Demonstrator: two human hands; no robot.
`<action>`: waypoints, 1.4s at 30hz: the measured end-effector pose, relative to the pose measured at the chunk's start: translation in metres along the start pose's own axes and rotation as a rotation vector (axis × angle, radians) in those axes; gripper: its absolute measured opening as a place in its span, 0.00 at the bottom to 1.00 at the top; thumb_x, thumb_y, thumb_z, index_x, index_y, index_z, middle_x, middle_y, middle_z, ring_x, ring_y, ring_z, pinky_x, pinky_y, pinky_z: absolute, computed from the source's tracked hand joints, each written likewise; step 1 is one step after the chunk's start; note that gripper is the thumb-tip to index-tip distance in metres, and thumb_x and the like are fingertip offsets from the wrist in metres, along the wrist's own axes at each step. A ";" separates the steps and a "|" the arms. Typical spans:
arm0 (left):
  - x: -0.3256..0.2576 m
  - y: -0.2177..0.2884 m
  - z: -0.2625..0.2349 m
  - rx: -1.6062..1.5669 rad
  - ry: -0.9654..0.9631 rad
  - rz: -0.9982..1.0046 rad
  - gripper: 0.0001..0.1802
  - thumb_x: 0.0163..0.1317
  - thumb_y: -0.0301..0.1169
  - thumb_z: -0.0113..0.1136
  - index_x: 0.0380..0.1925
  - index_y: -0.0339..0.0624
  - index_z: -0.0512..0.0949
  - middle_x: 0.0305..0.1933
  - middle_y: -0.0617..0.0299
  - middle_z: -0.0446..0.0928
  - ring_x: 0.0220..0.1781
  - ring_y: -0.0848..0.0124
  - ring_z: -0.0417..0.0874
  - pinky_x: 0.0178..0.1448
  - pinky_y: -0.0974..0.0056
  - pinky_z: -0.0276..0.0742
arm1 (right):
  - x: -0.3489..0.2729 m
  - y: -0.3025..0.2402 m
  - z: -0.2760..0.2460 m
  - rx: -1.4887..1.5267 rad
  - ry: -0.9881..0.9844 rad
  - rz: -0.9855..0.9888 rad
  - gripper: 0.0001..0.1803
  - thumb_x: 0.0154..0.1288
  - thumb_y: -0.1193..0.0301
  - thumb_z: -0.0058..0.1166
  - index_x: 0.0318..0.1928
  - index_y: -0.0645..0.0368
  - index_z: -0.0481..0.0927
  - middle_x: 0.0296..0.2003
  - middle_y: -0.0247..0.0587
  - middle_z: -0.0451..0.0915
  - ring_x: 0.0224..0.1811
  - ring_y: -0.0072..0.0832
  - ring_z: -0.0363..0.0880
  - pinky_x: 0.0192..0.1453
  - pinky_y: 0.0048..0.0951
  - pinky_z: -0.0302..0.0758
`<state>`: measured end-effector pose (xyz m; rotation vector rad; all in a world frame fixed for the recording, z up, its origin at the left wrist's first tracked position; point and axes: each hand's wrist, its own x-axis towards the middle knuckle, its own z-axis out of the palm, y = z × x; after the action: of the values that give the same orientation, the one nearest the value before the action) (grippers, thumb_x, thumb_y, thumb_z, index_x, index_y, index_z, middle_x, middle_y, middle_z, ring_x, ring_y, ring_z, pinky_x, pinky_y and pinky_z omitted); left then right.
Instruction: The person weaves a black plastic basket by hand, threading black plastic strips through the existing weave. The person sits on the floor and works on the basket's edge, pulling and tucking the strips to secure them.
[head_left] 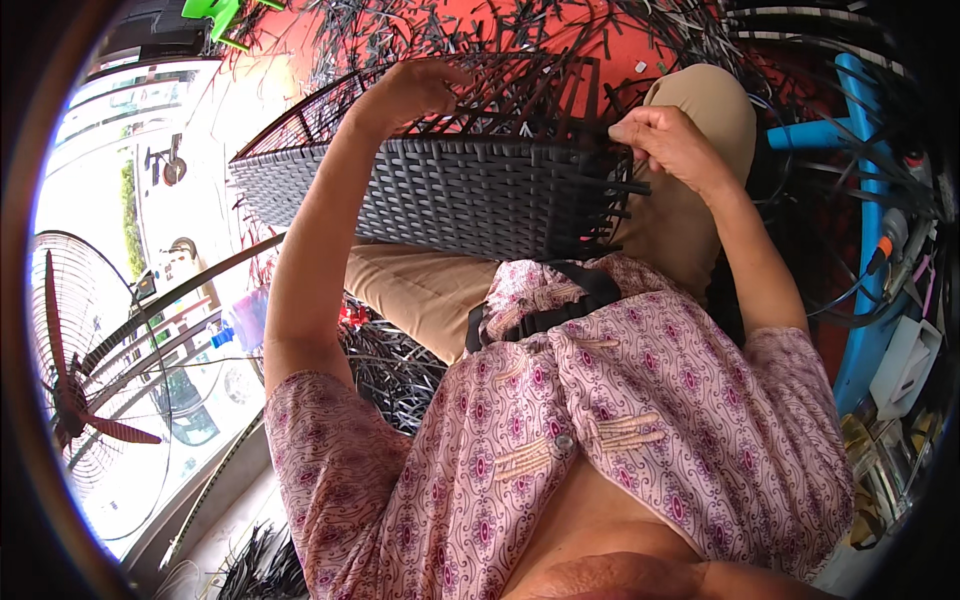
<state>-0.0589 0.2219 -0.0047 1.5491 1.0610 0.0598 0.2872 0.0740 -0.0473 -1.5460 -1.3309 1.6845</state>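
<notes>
A black woven panel with a bare frame of bars along its far side rests across my lap. Its near face is woven from flat black strips, and loose strip ends stick out at its right edge. My left hand is over the far part of the frame, its fingers loosely bent and apart, with nothing visible in them. At the panel's right corner, my right hand has thumb and forefinger pinched together on what looks like a black strip, mostly hidden by the fingers.
Black strip scraps litter the red floor ahead. A fan stands at the left by a glass front. On the right are a blue stand, cables, an orange-and-grey tool and a white box.
</notes>
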 end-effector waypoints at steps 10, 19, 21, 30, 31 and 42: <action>-0.014 -0.011 0.017 0.925 0.222 0.481 0.12 0.58 0.29 0.62 0.42 0.54 0.87 0.34 0.54 0.85 0.40 0.57 0.86 0.48 0.53 0.80 | -0.003 -0.012 -0.007 0.122 0.012 -0.025 0.13 0.66 0.60 0.63 0.34 0.57 0.83 0.22 0.23 0.72 0.21 0.08 0.65 0.23 0.14 0.62; -0.007 0.006 0.015 0.629 0.102 0.042 0.18 0.60 0.22 0.62 0.51 0.47 0.83 0.33 0.61 0.84 0.39 0.77 0.83 0.47 0.67 0.79 | 0.009 -0.011 -0.001 0.104 0.004 -0.034 0.11 0.67 0.62 0.62 0.35 0.57 0.82 0.22 0.21 0.71 0.19 0.07 0.63 0.22 0.13 0.60; -0.006 0.000 0.000 0.460 0.102 0.037 0.19 0.61 0.22 0.62 0.53 0.46 0.82 0.34 0.64 0.83 0.40 0.78 0.82 0.48 0.68 0.78 | 0.011 -0.010 0.001 0.080 0.005 -0.024 0.11 0.66 0.62 0.62 0.35 0.56 0.82 0.23 0.21 0.71 0.21 0.07 0.64 0.23 0.13 0.60; 0.000 -0.021 -0.014 0.427 -0.015 -0.007 0.17 0.63 0.23 0.60 0.52 0.47 0.82 0.37 0.63 0.84 0.40 0.76 0.81 0.47 0.69 0.77 | 0.019 0.008 0.009 0.083 -0.031 0.016 0.10 0.66 0.62 0.62 0.36 0.56 0.83 0.25 0.21 0.73 0.25 0.08 0.66 0.26 0.14 0.63; 0.002 -0.019 -0.015 0.431 -0.050 -0.006 0.16 0.64 0.24 0.61 0.52 0.45 0.81 0.40 0.64 0.83 0.43 0.76 0.81 0.50 0.69 0.77 | 0.018 0.010 0.009 0.088 -0.014 0.018 0.11 0.66 0.62 0.62 0.36 0.56 0.83 0.25 0.21 0.72 0.25 0.08 0.66 0.26 0.14 0.63; -0.015 -0.013 -0.038 0.046 -0.013 -0.194 0.15 0.57 0.20 0.60 0.45 0.39 0.84 0.34 0.64 0.83 0.35 0.79 0.80 0.42 0.71 0.78 | 0.003 0.005 0.000 0.071 -0.025 0.072 0.12 0.69 0.59 0.60 0.35 0.54 0.82 0.22 0.22 0.71 0.20 0.07 0.64 0.20 0.13 0.59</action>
<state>-0.0966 0.2396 0.0039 1.4779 1.2049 -0.1085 0.2874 0.0748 -0.0534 -1.5536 -1.2276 1.7806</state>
